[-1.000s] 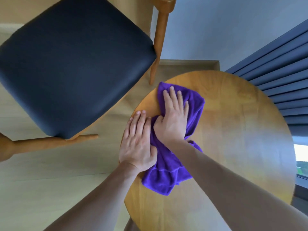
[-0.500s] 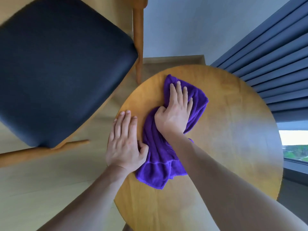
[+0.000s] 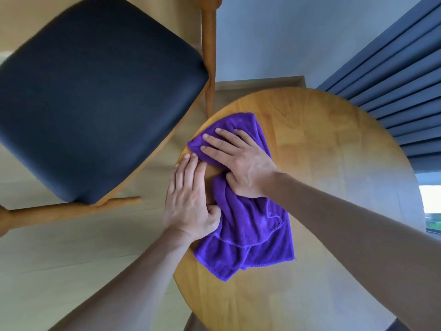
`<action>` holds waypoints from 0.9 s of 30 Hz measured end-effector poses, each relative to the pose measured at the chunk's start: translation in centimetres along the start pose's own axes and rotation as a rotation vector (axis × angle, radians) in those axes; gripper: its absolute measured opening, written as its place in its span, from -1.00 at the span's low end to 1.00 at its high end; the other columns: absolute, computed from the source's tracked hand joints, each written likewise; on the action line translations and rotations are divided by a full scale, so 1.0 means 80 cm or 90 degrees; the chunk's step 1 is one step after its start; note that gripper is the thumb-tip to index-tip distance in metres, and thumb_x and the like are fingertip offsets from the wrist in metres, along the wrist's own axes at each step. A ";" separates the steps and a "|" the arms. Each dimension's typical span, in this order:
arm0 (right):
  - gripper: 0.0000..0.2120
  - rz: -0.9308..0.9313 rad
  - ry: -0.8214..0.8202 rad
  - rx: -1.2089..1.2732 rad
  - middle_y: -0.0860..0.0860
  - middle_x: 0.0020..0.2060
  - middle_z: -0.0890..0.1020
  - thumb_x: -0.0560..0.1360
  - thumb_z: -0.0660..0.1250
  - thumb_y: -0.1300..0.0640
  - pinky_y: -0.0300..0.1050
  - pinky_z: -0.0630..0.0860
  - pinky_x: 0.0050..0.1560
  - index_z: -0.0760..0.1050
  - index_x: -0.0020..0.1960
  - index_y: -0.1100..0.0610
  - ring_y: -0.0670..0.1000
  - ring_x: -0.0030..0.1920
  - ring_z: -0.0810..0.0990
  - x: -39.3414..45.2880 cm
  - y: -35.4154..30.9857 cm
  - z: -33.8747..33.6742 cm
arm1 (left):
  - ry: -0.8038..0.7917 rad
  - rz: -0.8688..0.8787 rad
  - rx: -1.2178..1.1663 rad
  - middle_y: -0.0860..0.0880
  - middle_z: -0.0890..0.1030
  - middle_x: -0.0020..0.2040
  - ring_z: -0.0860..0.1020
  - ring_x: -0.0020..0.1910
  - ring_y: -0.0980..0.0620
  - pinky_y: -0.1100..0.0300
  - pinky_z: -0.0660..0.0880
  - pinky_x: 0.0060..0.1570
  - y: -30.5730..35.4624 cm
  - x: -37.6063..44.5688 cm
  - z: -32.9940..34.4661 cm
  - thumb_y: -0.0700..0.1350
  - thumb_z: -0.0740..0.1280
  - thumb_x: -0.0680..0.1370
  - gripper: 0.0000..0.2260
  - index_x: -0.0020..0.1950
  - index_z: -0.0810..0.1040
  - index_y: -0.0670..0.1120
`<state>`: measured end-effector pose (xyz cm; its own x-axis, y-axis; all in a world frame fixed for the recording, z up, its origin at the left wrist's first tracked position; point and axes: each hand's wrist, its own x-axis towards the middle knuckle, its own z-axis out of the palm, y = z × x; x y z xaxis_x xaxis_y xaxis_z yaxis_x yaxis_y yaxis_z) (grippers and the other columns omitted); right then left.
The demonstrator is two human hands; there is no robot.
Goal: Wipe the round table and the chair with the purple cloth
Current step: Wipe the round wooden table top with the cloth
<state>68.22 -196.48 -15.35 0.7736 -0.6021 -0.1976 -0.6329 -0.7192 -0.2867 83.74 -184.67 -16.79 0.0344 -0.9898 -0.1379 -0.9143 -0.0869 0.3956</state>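
The purple cloth lies bunched on the round tabletop, along the part of the rim nearest the chair, with its far end spread flat and its near end trailing in loose folds toward the person. The far end is pressed down by the right hand, whose fingers are laid out straight and flat on the fabric while the thumb is tucked against a fold; nothing is pinched or clenched there, so the grip is a flat press rather than a clasp. The left hand is rested beside the cloth on the bare wood at the rim, fingers straight and together, the thumb touching the cloth's edge; it holds nothing. The step in hand is judged to be the wiping of the tabletop, and only the strip beside the chair is covered by the cloth at this moment. The wide stretch of wood on the side of the cloth away from the chair, toward the blue curtain, is not yet under the cloth. The next move is judged to call for the cloth to be swept with even downward pressure across that stretch, the loose folds being kept from dragging off the rim. The chair's dark seat, just beside the tabletop, is left for afterwards.
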 end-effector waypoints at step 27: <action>-0.18 -0.254 -0.189 -0.003 -0.20 0.65 -0.07 0.47 0.20 0.20 0.03 -0.26 0.62 0.02 0.66 -0.13 -0.08 0.64 -0.19 -0.012 0.021 -0.009 | 0.089 -0.339 0.056 -0.07 0.13 0.70 0.03 0.69 -0.07 -0.15 0.02 0.64 0.072 -0.087 0.047 0.01 0.10 0.39 -0.27 0.58 0.31 -0.12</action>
<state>66.35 -197.36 -14.95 0.9306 -0.1548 -0.3318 -0.2847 -0.8758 -0.3898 76.67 -177.86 -16.98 0.5485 -0.8180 -0.1734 -0.7861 -0.5751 0.2264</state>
